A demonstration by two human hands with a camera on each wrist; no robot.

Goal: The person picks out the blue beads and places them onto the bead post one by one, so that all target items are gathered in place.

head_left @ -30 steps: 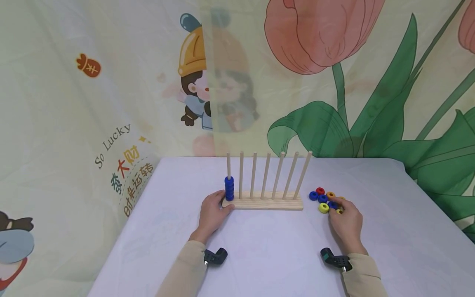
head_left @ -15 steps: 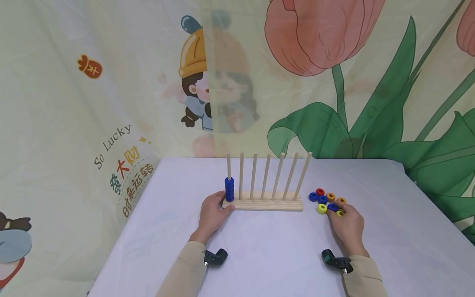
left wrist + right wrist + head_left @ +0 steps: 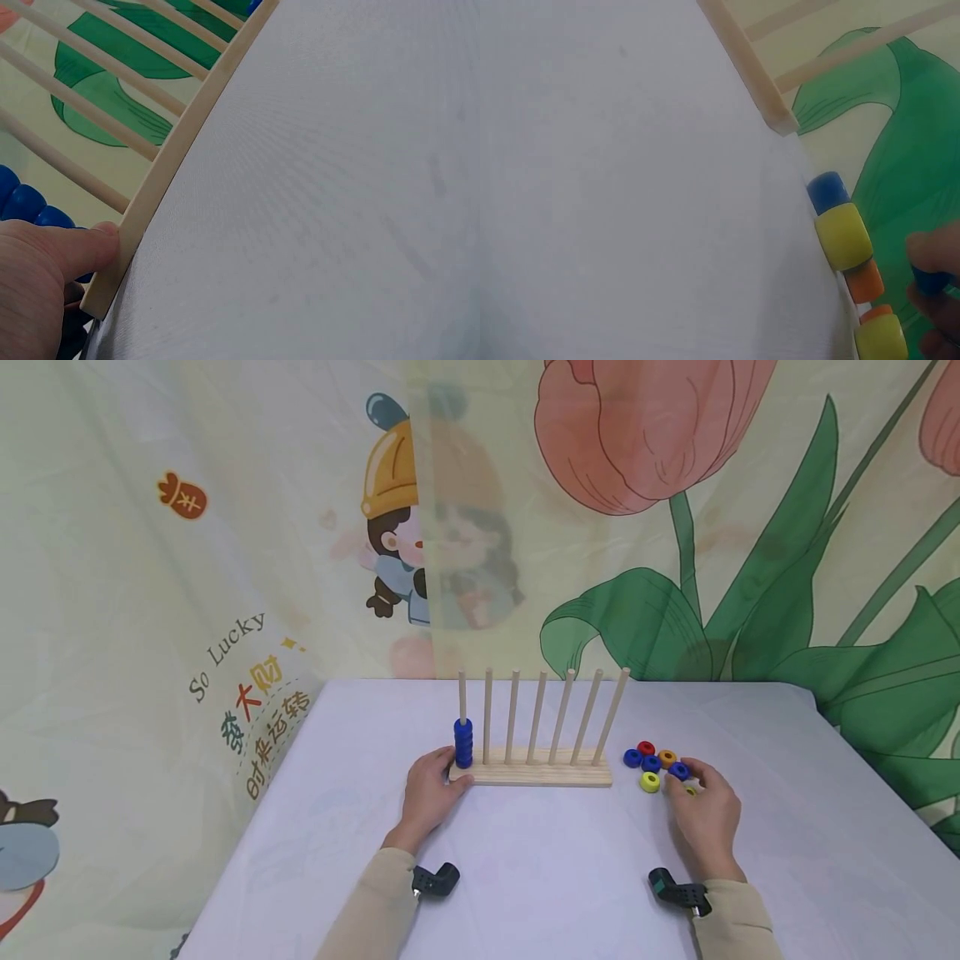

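Note:
A wooden peg rack (image 3: pixel 540 774) stands on the table, with a stack of blue beads (image 3: pixel 464 743) on its leftmost peg. The other pegs carry no beads. My left hand (image 3: pixel 431 789) grips the left end of the base; the left wrist view shows its thumb (image 3: pixel 94 247) on the front edge. Over at the right, my right hand (image 3: pixel 705 806) pinches a blue bead (image 3: pixel 930 280) between thumb and finger, raised off the table. Close beside it lie loose beads, among them a yellow bead (image 3: pixel 649 782), a red bead (image 3: pixel 646 748) and an orange bead (image 3: pixel 667 758).
A white cloth (image 3: pixel 555 877) covers the table. Behind it hangs a printed curtain (image 3: pixel 480 527) with a tulip and cartoon figures. Another yellow bead (image 3: pixel 881 337) sits below the right hand, partly hidden in the head view.
My right hand has picked a blue bead out of the loose group and lifted it slightly. The left hand and the rack have stayed in place.

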